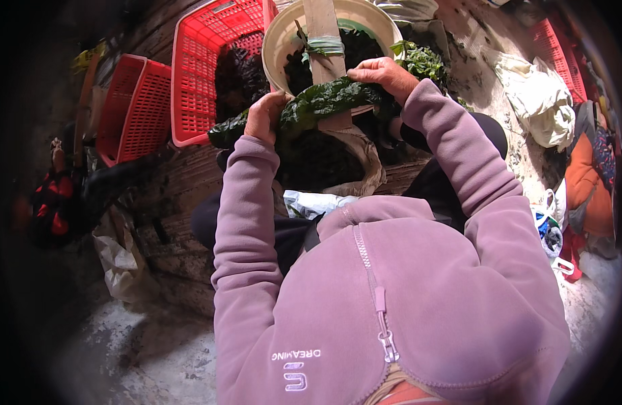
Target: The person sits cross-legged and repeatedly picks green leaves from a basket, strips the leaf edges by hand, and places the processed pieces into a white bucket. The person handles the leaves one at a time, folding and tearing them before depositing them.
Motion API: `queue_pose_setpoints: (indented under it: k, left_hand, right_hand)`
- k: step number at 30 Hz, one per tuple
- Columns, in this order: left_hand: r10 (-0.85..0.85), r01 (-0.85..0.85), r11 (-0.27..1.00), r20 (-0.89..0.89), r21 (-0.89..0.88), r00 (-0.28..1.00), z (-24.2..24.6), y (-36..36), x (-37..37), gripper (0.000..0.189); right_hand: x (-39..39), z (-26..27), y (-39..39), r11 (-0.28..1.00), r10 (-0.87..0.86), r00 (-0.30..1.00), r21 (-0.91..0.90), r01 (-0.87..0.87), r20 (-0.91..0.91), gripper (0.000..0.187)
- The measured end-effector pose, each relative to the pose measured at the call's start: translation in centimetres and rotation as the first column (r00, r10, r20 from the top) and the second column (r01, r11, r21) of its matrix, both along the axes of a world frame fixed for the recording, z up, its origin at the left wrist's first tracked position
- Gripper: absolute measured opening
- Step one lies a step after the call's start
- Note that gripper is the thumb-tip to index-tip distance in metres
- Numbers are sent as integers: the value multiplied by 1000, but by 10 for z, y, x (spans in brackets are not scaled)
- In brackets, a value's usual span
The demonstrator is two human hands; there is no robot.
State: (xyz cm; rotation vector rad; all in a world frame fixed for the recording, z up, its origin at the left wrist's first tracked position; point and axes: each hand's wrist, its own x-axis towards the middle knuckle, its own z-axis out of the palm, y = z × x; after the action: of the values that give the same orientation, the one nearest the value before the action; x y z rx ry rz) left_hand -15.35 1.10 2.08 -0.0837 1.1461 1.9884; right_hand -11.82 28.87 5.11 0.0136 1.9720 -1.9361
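A long, dark green, crinkled leaf-like blade (pixel 321 104) is stretched between my two hands; whether it is seaweed or a vegetable leaf I cannot tell. My left hand (pixel 266 116) grips it toward its left end, which hangs past the fingers. Farther right, my right hand (pixel 387 76) pinches its upper edge between thumb and fingers. The blade crosses in front of a wooden board (pixel 322 17), which spans a whitish round tub (pixel 273 55) and has a pale green band (pixel 331 45) wound around it. Dark leafy material (pixel 361 45) lies inside the tub.
Left of the tub stands a red plastic crate (pixel 189 101) with dark material inside. Another red crate (pixel 149 109) is farther left. An open sack (pixel 371 172) lies below the board. Green leaves (pixel 424 63) are right of the tub, near a white cloth bundle (pixel 538 91).
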Motion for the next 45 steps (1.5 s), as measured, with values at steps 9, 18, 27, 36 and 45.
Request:
queue_pose_setpoints:
  k: [9, 18, 27, 36, 45]
  left_hand:
    - [56, -254, 935, -605, -248, 795, -10, 10, -1, 19]
    - [-434, -700, 688, -882, -192, -184, -19, 13, 27, 23]
    - [-293, -567, 750, -940, -341, 177, 6, 2, 26, 15]
    - [-280, -378, 735, -760, -563, 587, -4, 35, 19, 24]
    - [-358, 9, 873, -628, -488, 691, 41, 11, 23, 14]
  right_hand:
    - [-4, -14, 5, 997, -1, 974, 73, 19, -228, 13]
    - [16, -27, 3, 803, 337, 600, 554, 219, -725, 24]
    - [15, -16, 5, 885, -64, 871, 375, 275, -487, 23]
    - [12, -29, -9, 912, 14, 977, 404, 75, -212, 37]
    - [30, 34, -4, 852, 299, 885, 517, -79, -358, 19]
